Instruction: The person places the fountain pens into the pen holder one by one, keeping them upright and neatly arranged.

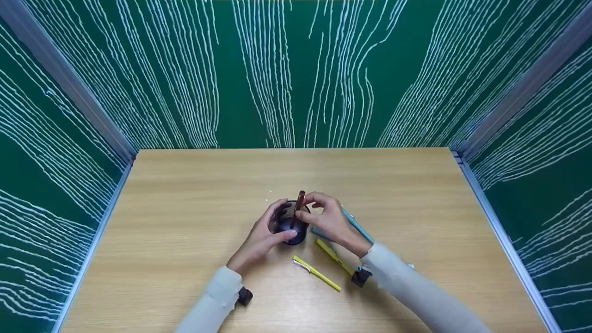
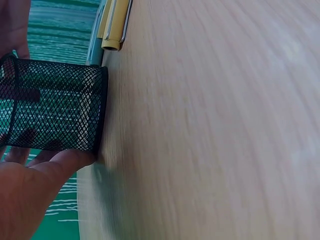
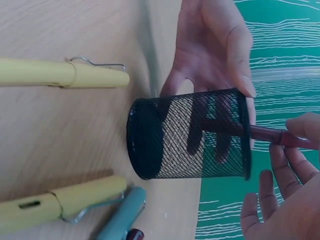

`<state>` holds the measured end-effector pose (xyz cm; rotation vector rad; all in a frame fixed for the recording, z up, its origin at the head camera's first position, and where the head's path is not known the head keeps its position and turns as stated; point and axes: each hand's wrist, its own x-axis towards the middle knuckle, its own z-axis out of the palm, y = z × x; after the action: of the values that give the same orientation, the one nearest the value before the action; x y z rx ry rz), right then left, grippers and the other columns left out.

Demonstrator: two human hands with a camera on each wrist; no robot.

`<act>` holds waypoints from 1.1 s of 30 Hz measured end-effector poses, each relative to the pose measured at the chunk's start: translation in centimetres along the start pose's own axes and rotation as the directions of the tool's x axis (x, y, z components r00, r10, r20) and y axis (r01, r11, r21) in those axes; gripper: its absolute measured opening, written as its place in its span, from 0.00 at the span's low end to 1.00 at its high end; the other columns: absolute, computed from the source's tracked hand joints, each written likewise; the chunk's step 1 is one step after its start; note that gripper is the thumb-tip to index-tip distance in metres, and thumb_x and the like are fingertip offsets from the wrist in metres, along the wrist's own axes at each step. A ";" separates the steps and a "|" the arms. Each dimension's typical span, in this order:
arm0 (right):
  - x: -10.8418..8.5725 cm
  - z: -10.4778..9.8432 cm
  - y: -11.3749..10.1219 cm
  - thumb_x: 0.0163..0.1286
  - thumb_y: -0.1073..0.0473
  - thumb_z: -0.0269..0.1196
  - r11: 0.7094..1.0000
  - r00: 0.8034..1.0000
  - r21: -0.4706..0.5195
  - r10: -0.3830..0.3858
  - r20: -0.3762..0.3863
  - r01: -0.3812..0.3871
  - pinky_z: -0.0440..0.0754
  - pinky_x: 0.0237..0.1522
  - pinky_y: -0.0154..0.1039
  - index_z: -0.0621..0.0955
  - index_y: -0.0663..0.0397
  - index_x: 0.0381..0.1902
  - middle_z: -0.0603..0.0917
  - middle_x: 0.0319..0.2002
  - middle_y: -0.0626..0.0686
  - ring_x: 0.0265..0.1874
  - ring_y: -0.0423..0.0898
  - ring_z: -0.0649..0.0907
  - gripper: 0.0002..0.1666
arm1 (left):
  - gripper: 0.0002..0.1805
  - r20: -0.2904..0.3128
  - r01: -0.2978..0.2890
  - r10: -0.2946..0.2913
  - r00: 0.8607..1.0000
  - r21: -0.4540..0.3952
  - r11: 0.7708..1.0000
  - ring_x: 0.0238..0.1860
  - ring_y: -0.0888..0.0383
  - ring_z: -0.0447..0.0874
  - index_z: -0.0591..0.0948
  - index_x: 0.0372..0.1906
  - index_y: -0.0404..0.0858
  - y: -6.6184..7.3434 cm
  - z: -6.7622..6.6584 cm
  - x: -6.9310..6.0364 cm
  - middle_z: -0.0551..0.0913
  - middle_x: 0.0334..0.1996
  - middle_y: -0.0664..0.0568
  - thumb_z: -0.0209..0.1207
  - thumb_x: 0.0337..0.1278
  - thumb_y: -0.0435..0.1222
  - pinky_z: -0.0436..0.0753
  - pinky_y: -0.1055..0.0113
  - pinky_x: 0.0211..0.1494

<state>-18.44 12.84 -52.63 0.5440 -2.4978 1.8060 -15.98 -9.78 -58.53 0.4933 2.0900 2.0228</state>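
Note:
A black wire-mesh pen cup (image 1: 301,235) stands on the table, its round opening upward. My left hand (image 1: 256,239) holds it from the left, with the thumb at the near side and fingers curved round the far side. Between thumb and fingers, my right hand (image 1: 332,223) pinches a dark red pen (image 1: 300,201) near its upper end. The pen's lower part is inside the cup, seen through the mesh (image 3: 180,145) in the right wrist view. Its lower tip is above the cup's floor there. The left wrist view shows the cup's base (image 2: 102,112) at the tabletop.
Two yellow pens with clips, one nearer (image 1: 318,274) and one beside the right forearm (image 1: 334,256), lie right of the cup. Teal pens (image 1: 358,225) lie beyond them, partly under the right hand. A dark red pen end (image 3: 135,234) shows beside a teal pen. Green walls surround the table.

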 end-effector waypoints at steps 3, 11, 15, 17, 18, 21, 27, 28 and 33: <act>0.1 0.5 0.4 0.67 0.63 0.78 1.000 1.000 -0.019 -0.002 0.002 0.002 0.78 0.62 0.57 0.92 0.54 0.45 0.92 0.44 0.49 0.51 0.52 0.86 0.09 | 0.49 0.001 -0.006 0.006 1.000 0.008 1.000 0.80 0.43 0.70 0.64 0.86 0.42 -0.1 -0.1 0.1 0.74 0.78 0.43 0.76 0.65 0.34 0.64 0.49 0.86; -0.1 1.1 1.0 0.68 0.60 0.79 0.999 1.000 -0.035 0.017 0.014 -0.017 0.73 0.70 0.66 0.92 0.45 0.44 0.89 0.48 0.45 0.58 0.50 0.81 0.08 | 0.47 0.006 -0.006 0.006 1.000 -0.028 1.000 0.80 0.49 0.71 0.64 0.86 0.41 0.1 0.0 0.1 0.75 0.78 0.45 0.74 0.67 0.31 0.65 0.53 0.86; -0.2 1.5 1.4 0.67 0.63 0.79 0.999 0.999 -0.030 0.016 0.029 -0.015 0.72 0.72 0.61 0.91 0.48 0.43 0.90 0.48 0.47 0.59 0.51 0.81 0.09 | 0.47 0.004 -0.001 0.001 1.000 -0.019 1.000 0.80 0.50 0.71 0.63 0.86 0.40 0.2 0.0 0.1 0.74 0.79 0.45 0.74 0.67 0.31 0.65 0.53 0.86; -0.2 1.7 1.6 0.66 0.64 0.79 0.999 0.999 -0.038 0.013 0.032 -0.012 0.73 0.71 0.59 0.91 0.50 0.44 0.90 0.48 0.47 0.58 0.52 0.81 0.10 | 0.48 -0.001 0.004 -0.004 1.000 -0.005 1.000 0.80 0.51 0.71 0.64 0.86 0.42 0.1 -0.1 0.0 0.74 0.79 0.46 0.74 0.67 0.32 0.65 0.54 0.85; -0.3 1.8 1.7 0.66 0.65 0.79 0.999 0.999 -0.042 0.012 0.032 -0.011 0.73 0.71 0.58 0.91 0.50 0.44 0.90 0.48 0.48 0.58 0.52 0.81 0.10 | 0.48 -0.004 0.006 -0.006 1.000 0.003 1.000 0.80 0.51 0.71 0.64 0.86 0.42 0.1 -0.1 0.0 0.74 0.79 0.46 0.75 0.66 0.33 0.65 0.54 0.85; -0.4 2.0 1.7 0.66 0.65 0.80 0.998 1.000 -0.062 0.012 0.029 -0.010 0.74 0.69 0.57 0.92 0.50 0.44 0.90 0.49 0.47 0.58 0.52 0.80 0.11 | 0.48 -0.005 0.006 -0.006 1.000 0.005 1.000 0.80 0.50 0.71 0.64 0.86 0.43 0.0 -0.1 0.0 0.74 0.79 0.46 0.75 0.66 0.34 0.65 0.54 0.86; -0.7 2.2 1.8 0.66 0.65 0.79 0.997 0.999 -0.075 0.023 0.048 -0.019 0.77 0.69 0.57 0.91 0.51 0.46 0.88 0.51 0.49 0.59 0.52 0.80 0.12 | 0.48 0.001 0.011 -0.011 1.000 -0.018 1.000 0.80 0.52 0.70 0.64 0.87 0.44 -0.3 -0.1 -0.1 0.73 0.79 0.47 0.75 0.66 0.34 0.64 0.56 0.86; -0.8 2.3 1.8 0.66 0.65 0.79 0.997 0.998 -0.075 0.026 0.049 -0.022 0.77 0.69 0.57 0.91 0.51 0.46 0.87 0.51 0.49 0.59 0.52 0.80 0.12 | 0.48 -0.001 0.012 -0.012 1.000 -0.012 1.000 0.80 0.52 0.70 0.64 0.87 0.45 -0.3 -0.1 -0.1 0.74 0.79 0.47 0.75 0.66 0.35 0.64 0.56 0.86; -0.9 2.3 1.9 0.65 0.65 0.79 0.995 0.999 -0.105 0.002 0.048 0.003 0.78 0.68 0.57 0.91 0.54 0.46 0.87 0.51 0.50 0.59 0.52 0.81 0.12 | 0.48 -0.007 0.011 -0.010 1.000 0.015 1.000 0.80 0.52 0.71 0.64 0.87 0.46 -0.3 0.0 -0.2 0.74 0.79 0.47 0.76 0.66 0.36 0.64 0.56 0.86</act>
<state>-17.73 11.45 -55.36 0.5906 -2.6050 1.6696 -15.88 -9.88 -58.85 0.4776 2.1084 2.0075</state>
